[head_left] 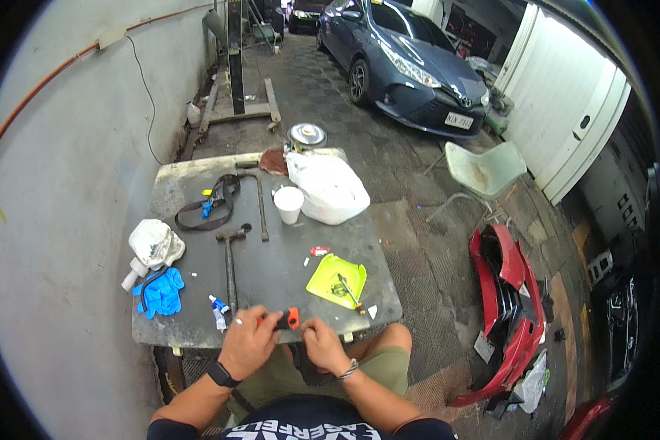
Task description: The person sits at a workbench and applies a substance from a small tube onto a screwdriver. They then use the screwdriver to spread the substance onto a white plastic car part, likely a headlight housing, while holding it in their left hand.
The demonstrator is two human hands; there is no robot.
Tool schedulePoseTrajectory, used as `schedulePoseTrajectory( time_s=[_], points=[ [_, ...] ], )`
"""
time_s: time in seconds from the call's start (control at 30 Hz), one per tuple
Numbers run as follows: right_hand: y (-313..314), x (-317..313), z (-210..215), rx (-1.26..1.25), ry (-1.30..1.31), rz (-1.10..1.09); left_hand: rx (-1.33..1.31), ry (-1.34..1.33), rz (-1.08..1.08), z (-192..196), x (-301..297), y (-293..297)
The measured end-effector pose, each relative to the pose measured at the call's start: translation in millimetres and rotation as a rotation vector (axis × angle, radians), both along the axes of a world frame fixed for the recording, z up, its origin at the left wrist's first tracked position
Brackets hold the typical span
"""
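Observation:
Close to the table's near edge, my left hand (249,341) is closed on a small orange-and-black tool (292,318) whose kind I cannot make out. My right hand (323,346) is closed just right of it, fingertips pinched; whatever they hold is hidden. Two small tubes (218,309), blue and white, lie beyond my left hand, beside a hammer (232,271). Beyond my right hand, a yellow-green plastic scoop (328,287) carries a dark smear and a thin tool (350,293) with a dark-and-orange end. A small red packet (320,251) lies behind the scoop.
On the table (191,326) are a blue glove (160,295), a white bottle-like container (155,243), a black strap (226,199), a metal bar (262,209), a white cup (289,205) and a white plastic bag (331,192). A red car bumper (517,323) and green chair (484,169) stand right.

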State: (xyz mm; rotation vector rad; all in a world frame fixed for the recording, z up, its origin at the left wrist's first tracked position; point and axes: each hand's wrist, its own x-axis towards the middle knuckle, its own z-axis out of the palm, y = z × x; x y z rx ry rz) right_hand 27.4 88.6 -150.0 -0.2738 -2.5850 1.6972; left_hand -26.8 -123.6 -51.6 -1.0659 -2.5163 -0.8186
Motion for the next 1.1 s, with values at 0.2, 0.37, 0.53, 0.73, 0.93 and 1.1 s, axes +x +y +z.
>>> schedulePoseTrajectory(
  time_s=[0.2, 0.37, 0.53, 0.73, 0.93, 1.1],
  points=[
    [16, 18, 44, 0.184, 0.034, -0.049, 0.142, -0.070, 0.139, 14, -17, -3],
    [23, 6, 63, 0.423, -0.025, 0.056, 0.248, -0.193, 0.158, 4, -7, -1],
    [42, 5, 65, 0.293, 0.318, -0.100, 0.263, -0.219, 0.246, -5, -5, -22],
    [96, 11, 54, 0.649, 0.316, -0.302, 0.009, -0.085, 0.698, -63, -25, -120],
    [105, 5, 36, 0.699, 0.186, -0.274, -0.112, -0.099, 0.804, -96, -27, -134],
    [96, 2, 36, 0.678, 0.169, -0.258, -0.125, -0.055, 0.777, -93, -27, -128]
  ],
)
